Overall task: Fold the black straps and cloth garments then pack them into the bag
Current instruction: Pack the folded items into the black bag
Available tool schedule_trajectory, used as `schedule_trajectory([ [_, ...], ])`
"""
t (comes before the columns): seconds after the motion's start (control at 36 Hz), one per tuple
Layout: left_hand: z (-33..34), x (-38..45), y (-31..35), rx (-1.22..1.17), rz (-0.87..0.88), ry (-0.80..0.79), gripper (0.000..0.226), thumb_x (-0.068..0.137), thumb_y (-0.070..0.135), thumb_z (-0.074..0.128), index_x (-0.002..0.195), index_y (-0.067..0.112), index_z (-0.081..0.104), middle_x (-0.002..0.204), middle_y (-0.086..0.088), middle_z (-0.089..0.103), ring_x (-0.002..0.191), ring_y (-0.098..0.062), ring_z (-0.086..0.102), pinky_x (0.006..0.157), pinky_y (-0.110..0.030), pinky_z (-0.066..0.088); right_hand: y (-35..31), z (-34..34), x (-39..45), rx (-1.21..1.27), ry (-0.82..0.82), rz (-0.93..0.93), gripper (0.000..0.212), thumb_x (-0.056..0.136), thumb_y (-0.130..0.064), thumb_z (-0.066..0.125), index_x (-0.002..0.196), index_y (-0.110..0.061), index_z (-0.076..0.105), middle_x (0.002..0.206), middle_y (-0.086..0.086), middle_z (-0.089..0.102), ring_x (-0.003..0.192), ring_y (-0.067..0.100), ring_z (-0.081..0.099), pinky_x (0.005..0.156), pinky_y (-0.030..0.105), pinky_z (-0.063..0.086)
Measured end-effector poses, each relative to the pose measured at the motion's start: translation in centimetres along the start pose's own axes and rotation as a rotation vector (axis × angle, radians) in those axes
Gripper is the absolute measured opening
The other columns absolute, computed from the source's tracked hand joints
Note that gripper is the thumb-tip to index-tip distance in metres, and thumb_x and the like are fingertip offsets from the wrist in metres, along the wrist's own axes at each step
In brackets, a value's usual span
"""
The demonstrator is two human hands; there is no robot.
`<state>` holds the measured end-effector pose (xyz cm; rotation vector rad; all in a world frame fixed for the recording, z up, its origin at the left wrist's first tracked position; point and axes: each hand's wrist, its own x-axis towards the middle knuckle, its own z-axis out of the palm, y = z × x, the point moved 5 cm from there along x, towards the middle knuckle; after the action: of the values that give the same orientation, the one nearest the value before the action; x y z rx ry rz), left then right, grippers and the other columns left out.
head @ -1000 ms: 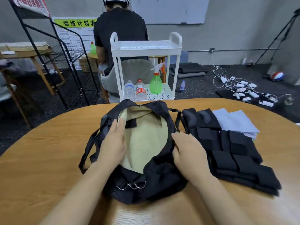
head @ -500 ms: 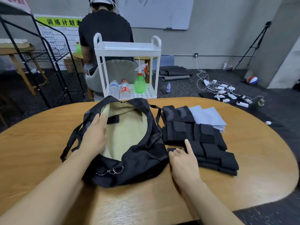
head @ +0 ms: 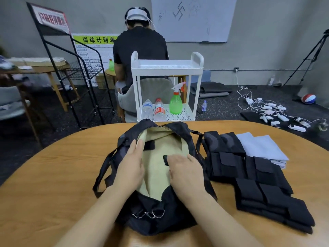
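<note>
Both hands sit at the black bag (head: pixel 156 216) mid-desk, left hand (head: pixel 130 168) flat-fingered on its left rim, right hand (head: pixel 187 172) fingers relaxed inside on a small black piece; keep mouth spread, then load folded black straps (head: pixel 249 177) right of bag, flat.

Hands (head: pixel 158 168) on open bag (head: pixel 156 216)

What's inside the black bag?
The bag shows tan lining and a small black piece at the right hand fingertips. Hands hide the rest.
</note>
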<state>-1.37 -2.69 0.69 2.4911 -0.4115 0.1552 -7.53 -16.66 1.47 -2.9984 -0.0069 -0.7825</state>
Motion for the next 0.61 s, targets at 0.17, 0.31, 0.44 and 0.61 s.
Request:
schedule_trajectory([
  [0.17, 0.0, 0.2, -0.8, -0.053, 0.012, 0.000, 0.067, 0.097, -0.004, 0.037, 0.156, 0.022, 0.017, 0.164, -0.004, 0.009, 0.146, -0.022, 0.024, 0.103, -0.024, 0.030, -0.7, 5.2, 4.9, -0.022, -0.342, 0.074, 0.022, 0.080, 0.001, 0.057, 0.084, -0.017, 0.047, 0.076, 0.002, 0.043, 0.070, 0.023, 0.043, 0.045, 0.029, 0.018],
  [0.31, -0.2, 0.3, -1.5, -0.104, 0.008, 0.016, 0.065, 0.099, -0.002, 0.037, 0.155, 0.024, 0.017, 0.164, 0.005, 0.007, 0.145, -0.010, 0.020, 0.088, 0.001, 0.012, -0.5, 8.8, 6.3, 0.053, -0.518, 0.184, 0.027, 0.092, 0.002, 0.044, 0.114, -0.012, 0.051, 0.122, 0.011, 0.054, 0.118, 0.026, 0.051, 0.076, 0.032, 0.041],
  [0.44, -0.1, 0.4, -1.9, -0.157, 0.021, -0.001, 0.067, 0.099, -0.001, 0.037, 0.155, 0.028, 0.014, 0.162, 0.011, 0.004, 0.132, 0.013, 0.013, 0.080, 0.013, 0.006, -0.8, 11.7, 7.9, 0.065, -0.482, 0.153, 0.044, 0.095, -0.002, 0.041, 0.138, -0.003, 0.034, 0.142, 0.013, 0.040, 0.137, 0.025, 0.031, 0.104, 0.029, 0.033],
  [0.61, -0.4, 0.4, -2.2, -0.156, 0.042, -0.004, 0.067, 0.099, 0.000, 0.036, 0.155, 0.029, 0.013, 0.158, 0.018, 0.002, 0.131, 0.015, 0.004, 0.084, 0.012, 0.004, -0.7, 13.9, 9.2, 0.046, -0.484, 0.127, 0.059, 0.100, -0.007, 0.031, 0.153, -0.003, 0.007, 0.161, 0.015, 0.013, 0.149, 0.025, 0.009, 0.120, 0.031, 0.010],
])
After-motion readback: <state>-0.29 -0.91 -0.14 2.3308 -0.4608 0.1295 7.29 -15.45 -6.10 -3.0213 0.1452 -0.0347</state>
